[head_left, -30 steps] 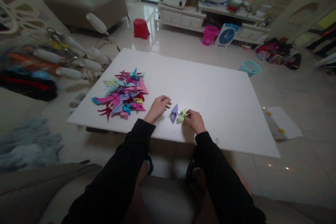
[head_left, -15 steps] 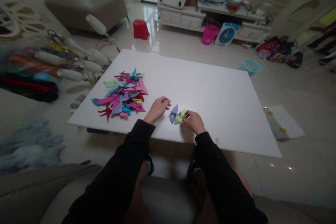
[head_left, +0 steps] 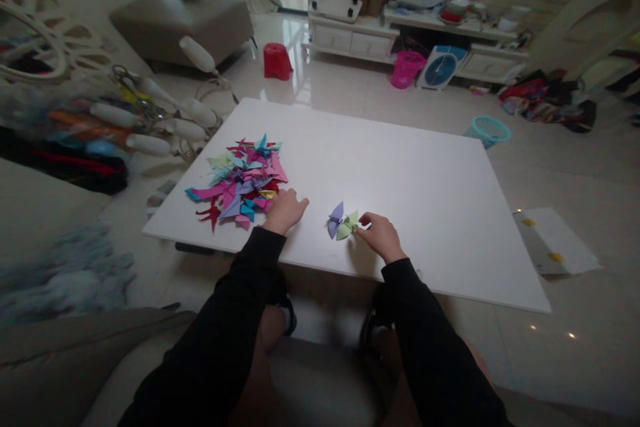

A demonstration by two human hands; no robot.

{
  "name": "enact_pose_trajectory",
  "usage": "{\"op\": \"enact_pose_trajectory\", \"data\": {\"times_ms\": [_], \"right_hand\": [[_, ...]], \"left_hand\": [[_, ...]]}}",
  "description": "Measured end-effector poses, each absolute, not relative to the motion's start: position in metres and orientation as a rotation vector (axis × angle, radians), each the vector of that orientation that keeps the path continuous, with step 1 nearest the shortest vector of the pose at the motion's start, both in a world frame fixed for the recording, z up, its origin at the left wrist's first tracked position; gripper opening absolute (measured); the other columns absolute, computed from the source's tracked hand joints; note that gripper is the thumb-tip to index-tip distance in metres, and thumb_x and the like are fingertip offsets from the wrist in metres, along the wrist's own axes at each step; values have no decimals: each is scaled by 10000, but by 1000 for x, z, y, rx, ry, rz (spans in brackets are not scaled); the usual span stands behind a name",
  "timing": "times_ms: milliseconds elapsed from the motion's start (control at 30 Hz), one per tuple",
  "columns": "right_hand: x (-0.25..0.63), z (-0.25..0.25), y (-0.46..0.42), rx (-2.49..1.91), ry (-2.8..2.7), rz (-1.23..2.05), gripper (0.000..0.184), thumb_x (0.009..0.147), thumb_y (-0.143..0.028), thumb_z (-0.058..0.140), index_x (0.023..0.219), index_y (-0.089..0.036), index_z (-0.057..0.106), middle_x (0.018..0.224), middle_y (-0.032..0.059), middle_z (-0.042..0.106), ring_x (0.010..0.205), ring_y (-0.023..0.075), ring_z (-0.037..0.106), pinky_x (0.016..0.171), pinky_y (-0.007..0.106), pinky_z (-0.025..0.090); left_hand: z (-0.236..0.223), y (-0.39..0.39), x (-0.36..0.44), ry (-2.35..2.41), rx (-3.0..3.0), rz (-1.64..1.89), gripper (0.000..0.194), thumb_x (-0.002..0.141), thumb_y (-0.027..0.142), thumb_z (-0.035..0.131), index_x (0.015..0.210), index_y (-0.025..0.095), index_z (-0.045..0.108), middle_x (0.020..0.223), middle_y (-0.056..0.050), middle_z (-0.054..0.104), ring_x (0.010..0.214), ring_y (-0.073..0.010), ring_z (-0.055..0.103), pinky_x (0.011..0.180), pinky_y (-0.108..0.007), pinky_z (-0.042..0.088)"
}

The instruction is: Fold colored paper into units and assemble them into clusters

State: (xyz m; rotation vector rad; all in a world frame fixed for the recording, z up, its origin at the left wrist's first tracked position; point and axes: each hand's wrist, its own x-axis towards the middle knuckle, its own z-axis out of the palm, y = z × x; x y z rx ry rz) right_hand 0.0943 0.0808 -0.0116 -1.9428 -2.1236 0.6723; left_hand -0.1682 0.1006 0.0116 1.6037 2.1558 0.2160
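My right hand (head_left: 380,235) pinches the edge of a light green paper crane (head_left: 346,227) with thumb and fingers. A purple paper crane (head_left: 335,221) stands on the white table (head_left: 390,167) just left of it, the two touching or nearly so. My left hand (head_left: 285,211) is at the right edge of a pile of folded paper cranes (head_left: 243,180) in pink, blue, red, purple and yellow. Its thumb sticks out to the right, apart from the fingers. Nothing shows in this hand, though its fingertips partly merge with the pile.
Beyond the table stand a red stool (head_left: 277,61), a pink basket (head_left: 407,69) and a blue fan (head_left: 442,68). A turquoise basket (head_left: 487,130) is by the far right corner. A lamp with white shades (head_left: 197,55) is close to the left edge. Paper sheets (head_left: 563,240) lie on the right.
My left hand has moved left, from beside the purple crane to the edge of the pile. My right hand stays at the green crane. The view has shifted slightly.
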Motion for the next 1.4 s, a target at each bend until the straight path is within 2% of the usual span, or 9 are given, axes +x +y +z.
{"op": "enact_pose_trajectory", "data": {"times_ms": [200,500,667,800,1033,1200,1400], "right_hand": [[97,-9,81,-1913,-2110,694,144,835,-340,666,914,-227,707,985,35,754,834,184,670,674,271,404],[98,-9,81,-1902,-2106,700,150,842,-356,660,907,-228,705,976,31,753,826,181,672,686,273,415],[98,-10,81,-1907,-2097,700,147,830,-336,669,924,-232,711,981,33,757,832,185,679,689,273,422],[97,-10,82,-1908,-2094,702,145,835,-344,661,917,-235,712,980,31,759,826,186,679,692,276,427],[96,-8,82,-1908,-2090,719,132,837,-339,651,892,-233,707,973,27,756,831,189,676,704,282,425],[94,-7,81,-1928,-2077,715,145,846,-353,632,888,-235,706,975,29,756,824,188,669,702,282,417],[94,-4,81,-1942,-2069,719,147,854,-352,619,883,-240,709,974,25,758,801,181,658,679,279,401]], "left_hand": [[19,87,-156,2133,1551,-90,574,914,518,463,1314,117,555,1440,-267,460,1249,-408,583,998,-453,460],[15,85,-166,2135,1464,-249,653,905,525,473,1400,100,487,1539,-321,352,1296,-434,552,1016,-488,443],[5,92,-181,2135,1478,-150,586,844,518,558,1287,135,576,1413,-310,525,1284,-457,551,1003,-543,434],[1,100,-198,2115,1532,-71,490,827,480,570,1179,149,650,1291,-272,637,1269,-433,570,1010,-508,439],[1,108,-214,2044,1564,-111,446,873,445,494,1081,105,694,1224,-260,694,1175,-347,655,935,-354,485],[3,109,-218,2046,1578,-44,383,883,403,494,978,97,704,1134,-281,714,1105,-358,679,925,-371,487],[10,109,-216,2150,1537,233,262,845,344,540,876,151,713,1017,-213,750,1056,-339,689,938,-374,488]]}}
